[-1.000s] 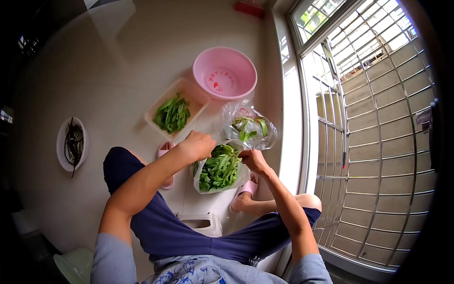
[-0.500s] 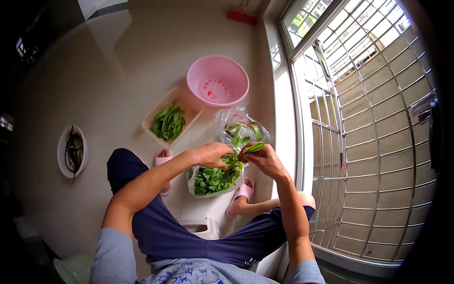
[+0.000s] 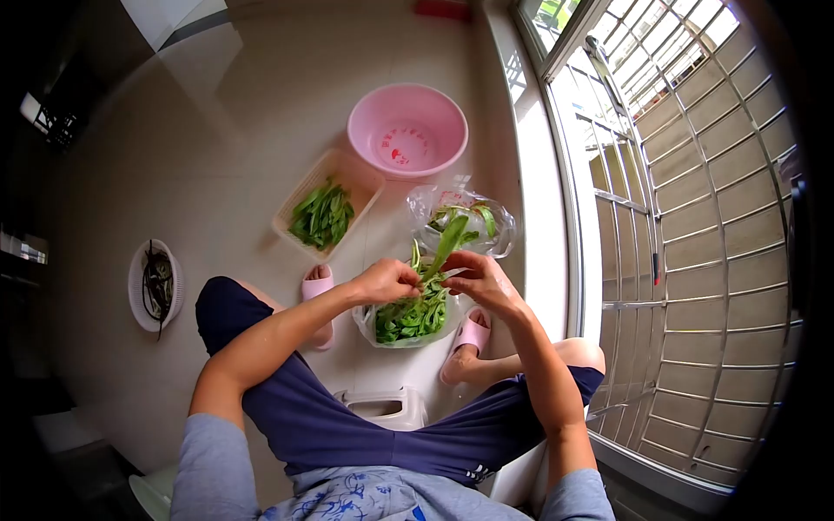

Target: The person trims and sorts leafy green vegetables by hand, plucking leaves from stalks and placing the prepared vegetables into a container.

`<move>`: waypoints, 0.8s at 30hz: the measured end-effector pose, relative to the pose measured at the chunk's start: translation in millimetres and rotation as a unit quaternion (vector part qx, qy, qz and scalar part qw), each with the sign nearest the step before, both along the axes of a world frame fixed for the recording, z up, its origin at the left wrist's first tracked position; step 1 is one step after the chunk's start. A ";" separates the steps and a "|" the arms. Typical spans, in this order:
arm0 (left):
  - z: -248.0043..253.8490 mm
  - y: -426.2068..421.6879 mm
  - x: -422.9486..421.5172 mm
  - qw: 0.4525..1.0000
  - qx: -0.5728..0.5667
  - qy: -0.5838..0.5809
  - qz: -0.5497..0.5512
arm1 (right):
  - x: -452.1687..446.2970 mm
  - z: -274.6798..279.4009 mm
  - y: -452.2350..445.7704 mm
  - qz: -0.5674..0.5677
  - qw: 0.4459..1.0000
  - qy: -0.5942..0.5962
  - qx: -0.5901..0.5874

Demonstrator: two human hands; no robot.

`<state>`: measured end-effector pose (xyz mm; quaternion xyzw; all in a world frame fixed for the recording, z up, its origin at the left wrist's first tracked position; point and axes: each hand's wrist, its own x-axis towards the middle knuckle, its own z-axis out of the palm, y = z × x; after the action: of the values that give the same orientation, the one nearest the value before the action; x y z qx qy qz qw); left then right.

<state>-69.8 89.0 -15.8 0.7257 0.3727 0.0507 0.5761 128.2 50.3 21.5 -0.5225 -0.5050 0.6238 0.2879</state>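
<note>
Between my feet stands an open plastic bag of leafy greens [image 3: 412,321]. Above it, my left hand [image 3: 388,281] pinches the lower end of a green leafy stem [image 3: 447,243], which points up and to the right. My right hand [image 3: 482,280] is beside that stem with its fingers apart; whether they touch it is unclear. Just beyond my right hand lies a clear plastic bag [image 3: 501,227] with a few greens in it. A rectangular basket [image 3: 358,173] with picked leaves [image 3: 322,215] is farther off, left of the bags.
A pink basin [image 3: 407,130] stands behind the basket. At the left is a small white basket [image 3: 177,291] with dark, thin vegetables. A stool [image 3: 408,408] is under me. The window with metal bars [image 3: 695,260] runs along the right. Pink slippers are on my feet.
My right hand has opened after holding a leaf. The leafy stem now stands upright from my left hand, which has closed. The view has shifted slightly.
</note>
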 end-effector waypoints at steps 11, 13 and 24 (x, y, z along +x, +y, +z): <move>20.8 16.0 1.6 0.955 -0.215 -0.160 0.123 | -8.4 -5.5 -13.7 0.065 0.998 -0.015 0.006; 24.2 16.2 1.6 0.952 -0.226 -0.158 0.130 | -9.9 -5.8 -13.7 0.042 0.999 -0.018 0.012; 27.9 16.2 0.1 0.934 -0.274 -0.161 0.164 | -8.3 -7.6 -9.9 -0.016 1.000 -0.008 -0.011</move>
<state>-69.6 105.2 12.2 0.4502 0.3882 0.1570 0.7886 119.9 40.4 13.9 -0.5385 -0.4916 0.6208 0.2881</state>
